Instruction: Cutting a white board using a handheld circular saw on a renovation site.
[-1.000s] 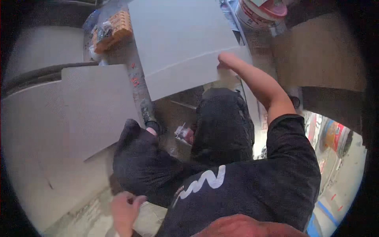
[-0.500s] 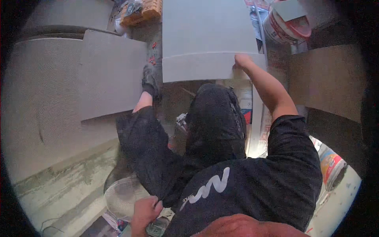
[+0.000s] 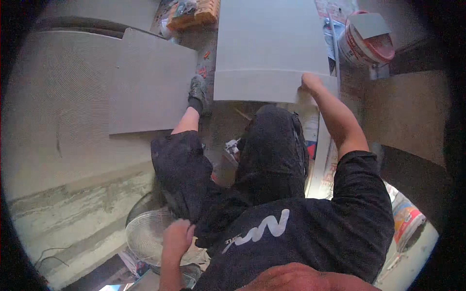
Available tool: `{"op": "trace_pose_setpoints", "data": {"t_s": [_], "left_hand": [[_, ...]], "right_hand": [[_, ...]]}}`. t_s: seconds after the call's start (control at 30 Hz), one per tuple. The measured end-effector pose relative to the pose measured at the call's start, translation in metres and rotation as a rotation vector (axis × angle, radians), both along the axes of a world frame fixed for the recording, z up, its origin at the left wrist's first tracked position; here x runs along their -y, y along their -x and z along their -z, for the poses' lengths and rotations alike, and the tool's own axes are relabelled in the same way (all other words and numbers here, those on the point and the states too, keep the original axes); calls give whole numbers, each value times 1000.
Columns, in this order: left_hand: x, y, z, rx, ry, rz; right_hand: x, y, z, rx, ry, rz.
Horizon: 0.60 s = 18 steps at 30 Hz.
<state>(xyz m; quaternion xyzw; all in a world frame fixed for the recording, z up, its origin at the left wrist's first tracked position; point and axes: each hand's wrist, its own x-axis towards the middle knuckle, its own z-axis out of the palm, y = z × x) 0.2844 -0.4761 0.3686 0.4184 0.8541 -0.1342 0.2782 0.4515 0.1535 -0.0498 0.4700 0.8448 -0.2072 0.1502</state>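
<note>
Over the last second my view has swung down and to the right: the laid tile [image 3: 150, 87] has slid leftward, and the loose tile [image 3: 272, 53] now sits square in front of me instead of angled off to the upper right. A wire bowl [image 3: 148, 237] has come into sight at the lower left, where a second ago I saw only bare floor. I read this as settling into position at the tile's near edge, not yet moving it.

On the far left lies combed adhesive [image 3: 53, 97], its ridges curving, with the laid tile touching it along its right side. Lower left, my left hand [image 3: 175, 238] rests just beside the bowl's rim, perhaps against it. Its fingers [image 3: 187, 228] curl loosely inward; I cannot tell whether they grip anything, since the knuckles hide the tips.

In the middle, my knees are bent, one shoe [image 3: 198, 92] planted between the two tiles.

To the right, my right hand [image 3: 310, 81] is on the loose tile's near edge, towards its right corner. Its fingers are pressed together and hooked over that edge, holding it; the tile lies flat on the floor ahead of me. Beyond its far right corner stands a bucket [image 3: 364, 43].
</note>
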Motion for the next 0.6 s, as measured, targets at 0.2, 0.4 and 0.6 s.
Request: {"op": "trace_pose_setpoints", "data": {"t_s": [0.2, 0.4, 0.6], "left_hand": [[-30, -18, -67, 202, 129, -5], [-137, 0, -71, 455, -419, 115], [-243, -13, -28, 490, -435, 624]], "right_hand": [[-1, -1, -15, 80, 18, -66], [-8, -3, 12, 16, 11, -17], [4, 6, 1, 20, -39, -48]]}}
